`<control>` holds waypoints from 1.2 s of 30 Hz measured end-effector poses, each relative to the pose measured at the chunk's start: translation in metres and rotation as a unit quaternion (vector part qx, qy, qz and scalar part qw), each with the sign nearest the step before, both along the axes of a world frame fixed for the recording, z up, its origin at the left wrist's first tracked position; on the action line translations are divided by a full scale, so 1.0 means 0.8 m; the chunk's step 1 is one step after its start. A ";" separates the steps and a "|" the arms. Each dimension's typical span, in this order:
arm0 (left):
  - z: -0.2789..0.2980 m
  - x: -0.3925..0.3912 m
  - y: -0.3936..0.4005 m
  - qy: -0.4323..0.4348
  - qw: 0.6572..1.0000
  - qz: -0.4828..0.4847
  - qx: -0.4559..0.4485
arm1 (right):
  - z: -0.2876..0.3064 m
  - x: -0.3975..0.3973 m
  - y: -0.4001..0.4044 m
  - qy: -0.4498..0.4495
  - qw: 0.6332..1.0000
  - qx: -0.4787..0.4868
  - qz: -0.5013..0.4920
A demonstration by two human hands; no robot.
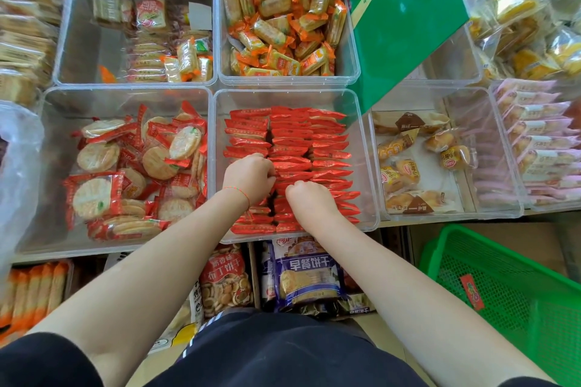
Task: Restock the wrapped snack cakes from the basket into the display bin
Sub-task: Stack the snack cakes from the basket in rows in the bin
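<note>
Red-wrapped snack cakes [292,141] stand on edge in three tight rows inside a clear display bin [366,166] at the centre. Both hands are down in the bin among the rows. My left hand [250,177] has its fingers curled into the packets of the left and middle rows. My right hand [309,198] has its fingers curled over packets in the middle row, fingertips hidden. A green mesh basket [509,302] sits at the lower right with one red packet [471,291] lying in it.
Clear bins surround the centre one: round rice crackers [125,173] on the left, orange-wrapped biscuits [283,25] behind, small cakes [415,163] on the right. A green carton [405,16] leans at the upper right. Bagged biscuits [308,280] sit on the shelf below.
</note>
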State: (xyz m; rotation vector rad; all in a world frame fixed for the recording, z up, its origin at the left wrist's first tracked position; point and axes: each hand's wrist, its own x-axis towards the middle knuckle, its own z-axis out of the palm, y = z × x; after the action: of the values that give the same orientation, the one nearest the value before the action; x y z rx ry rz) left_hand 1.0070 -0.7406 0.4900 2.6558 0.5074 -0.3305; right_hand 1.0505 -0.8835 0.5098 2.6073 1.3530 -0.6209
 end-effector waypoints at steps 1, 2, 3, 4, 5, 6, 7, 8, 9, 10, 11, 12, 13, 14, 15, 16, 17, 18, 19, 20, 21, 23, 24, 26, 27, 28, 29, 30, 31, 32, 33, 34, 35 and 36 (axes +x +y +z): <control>0.000 0.000 0.000 -0.001 1.000 -0.001 -0.002 | 0.001 0.000 -0.001 0.001 1.000 -0.003 -0.003; 0.000 0.000 0.000 -0.002 1.000 -0.001 -0.003 | 0.003 0.001 -0.002 0.002 1.000 0.000 -0.010; 0.000 0.000 0.000 -0.003 1.000 -0.002 -0.003 | 0.006 0.003 -0.003 0.002 1.000 0.013 -0.024; -0.001 -0.001 0.000 -0.003 1.000 -0.004 -0.003 | 0.007 0.007 -0.005 -0.003 0.999 0.034 -0.043; -0.001 -0.002 0.001 -0.003 1.000 -0.004 -0.003 | 0.007 0.012 -0.007 -0.011 0.996 0.062 -0.060; -0.002 -0.003 0.001 -0.004 1.000 -0.002 -0.004 | 0.004 0.018 -0.009 -0.020 0.993 0.087 -0.073; -0.003 -0.004 0.001 -0.006 1.000 0.001 -0.005 | 0.002 0.022 -0.010 -0.019 0.992 0.102 -0.078; -0.003 -0.004 0.001 -0.009 1.000 0.004 -0.005 | -0.001 0.024 -0.010 -0.009 0.991 0.106 -0.077; -0.004 -0.003 0.001 -0.011 1.000 0.008 -0.006 | -0.005 0.023 -0.010 0.004 0.992 0.106 -0.071; -0.004 -0.002 0.002 -0.012 1.000 0.010 -0.006 | -0.008 0.021 -0.008 0.013 0.992 0.108 -0.061; -0.004 -0.001 0.002 -0.012 1.000 0.013 -0.006 | -0.012 0.018 -0.008 0.017 0.992 0.110 -0.050; -0.004 0.000 0.003 -0.012 1.000 0.014 -0.005 | -0.015 0.015 -0.007 0.016 0.993 0.112 -0.040; -0.004 0.002 0.004 -0.011 1.000 0.014 -0.005 | -0.017 0.014 -0.007 0.014 0.993 0.114 -0.032; -0.004 0.003 0.004 -0.008 1.000 0.012 -0.004 | -0.018 0.014 -0.007 0.014 0.993 0.116 -0.029; -0.004 0.004 0.005 -0.005 1.000 0.010 -0.004 | -0.020 0.015 -0.006 0.017 0.992 0.120 -0.031; -0.004 0.006 0.006 -0.004 1.000 0.009 -0.004 | -0.020 0.015 -0.003 0.023 0.991 0.126 -0.034; -0.003 0.007 0.007 -0.004 1.000 0.011 -0.006 | -0.020 0.013 0.001 0.030 0.990 0.136 -0.035; -0.003 0.009 0.009 -0.004 1.000 0.014 -0.011 | -0.020 0.009 0.005 0.036 0.988 0.146 -0.032; -0.003 0.010 0.010 -0.005 1.000 0.019 -0.017 | -0.021 0.004 0.007 0.040 0.987 0.154 -0.025; -0.004 0.011 0.011 -0.005 1.000 0.022 -0.022 | -0.022 0.000 0.008 0.041 0.987 0.156 -0.018; -0.004 0.011 0.012 -0.002 1.000 0.020 -0.023 | -0.023 -0.001 0.006 0.039 0.987 0.158 -0.017; -0.004 0.012 0.010 0.008 1.000 0.009 -0.017 | -0.025 0.004 -0.002 0.031 0.988 0.150 -0.032; -0.004 0.012 0.009 0.011 1.000 0.004 -0.012 | -0.025 0.009 -0.005 0.026 0.990 0.137 -0.038; -0.004 0.013 0.007 0.011 1.000 -0.002 -0.004 | -0.023 0.014 -0.005 0.024 0.993 0.112 -0.040; -0.005 0.012 0.006 0.011 1.000 -0.002 -0.002 | -0.022 0.014 -0.002 0.027 0.993 0.105 -0.039; -0.004 0.012 0.007 0.010 1.000 -0.002 0.001 | -0.020 0.015 0.001 0.029 0.994 0.101 -0.037; -0.003 0.012 0.007 0.011 1.000 -0.002 0.003 | -0.019 0.015 0.003 0.026 0.994 0.099 -0.034; -0.002 0.011 0.008 0.012 1.000 -0.002 0.005 | -0.018 0.015 0.003 0.018 0.994 0.100 -0.032; -0.002 0.010 0.008 0.010 1.000 -0.003 0.007 | -0.017 0.016 0.000 0.006 0.994 0.103 -0.031; -0.002 0.009 0.008 0.005 1.000 -0.006 0.011 | -0.016 0.017 -0.004 -0.007 0.994 0.108 -0.029; -0.002 0.007 0.008 -0.006 1.000 -0.009 0.014 | -0.016 0.016 -0.009 -0.018 0.993 0.114 -0.025; -0.002 0.005 0.006 -0.025 1.000 -0.012 0.015 | -0.016 0.014 -0.012 -0.022 0.992 0.119 -0.021; -0.003 0.002 0.005 -0.048 0.999 -0.014 0.012 | -0.016 0.011 -0.014 -0.020 0.992 0.124 -0.019; -0.004 0.000 0.003 -0.068 0.997 -0.018 0.009 | -0.016 0.008 -0.015 -0.017 0.991 0.131 -0.017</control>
State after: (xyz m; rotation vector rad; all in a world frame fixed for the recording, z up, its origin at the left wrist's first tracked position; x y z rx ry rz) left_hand 1.0069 -0.7383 0.4869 2.6851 0.4220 -0.1546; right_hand 1.0566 -0.8955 0.4971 2.8345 1.4717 -0.4265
